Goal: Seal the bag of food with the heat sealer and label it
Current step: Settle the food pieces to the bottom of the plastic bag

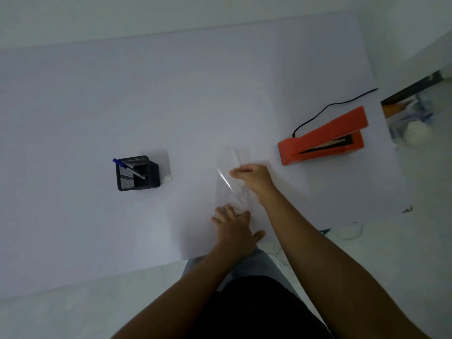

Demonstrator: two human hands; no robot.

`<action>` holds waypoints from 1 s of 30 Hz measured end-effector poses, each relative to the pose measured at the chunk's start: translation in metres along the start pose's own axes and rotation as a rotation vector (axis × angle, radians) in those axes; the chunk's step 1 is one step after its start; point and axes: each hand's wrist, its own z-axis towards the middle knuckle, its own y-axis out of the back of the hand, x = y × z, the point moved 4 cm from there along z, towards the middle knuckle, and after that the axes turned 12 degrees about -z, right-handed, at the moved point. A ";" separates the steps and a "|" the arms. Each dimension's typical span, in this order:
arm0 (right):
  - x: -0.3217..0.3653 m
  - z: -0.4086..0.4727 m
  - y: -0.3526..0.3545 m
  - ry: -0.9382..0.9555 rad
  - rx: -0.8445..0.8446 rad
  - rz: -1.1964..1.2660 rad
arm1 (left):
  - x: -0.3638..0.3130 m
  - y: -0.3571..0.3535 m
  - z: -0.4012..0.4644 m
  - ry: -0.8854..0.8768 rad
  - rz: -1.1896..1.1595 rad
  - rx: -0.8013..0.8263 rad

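A clear plastic bag (228,189) lies on the white table (171,94) near its front edge, hard to make out against the surface. My left hand (233,228) presses flat on the bag's near end with fingers spread. My right hand (254,178) rests on the bag's right side, fingers curled at its far part; whether they pinch the film I cannot tell. The orange heat sealer (322,138) sits to the right with its jaw raised and a black cord (325,110) running back.
A black mesh pen holder (137,173) with a blue-capped pen (129,167) stands at the left, a small white label pad (167,177) beside it. Clutter lies on the floor past the table's right edge (411,123).
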 end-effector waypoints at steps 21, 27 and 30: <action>0.014 -0.050 0.086 0.233 0.080 0.115 | 0.048 0.032 0.050 0.066 -0.709 -0.057; -0.004 -0.052 0.144 0.286 0.178 -0.045 | -0.022 0.011 0.058 0.066 -0.788 -0.140; -0.018 -0.047 0.182 0.300 0.212 -0.117 | -0.062 0.004 0.057 0.047 -0.737 -0.139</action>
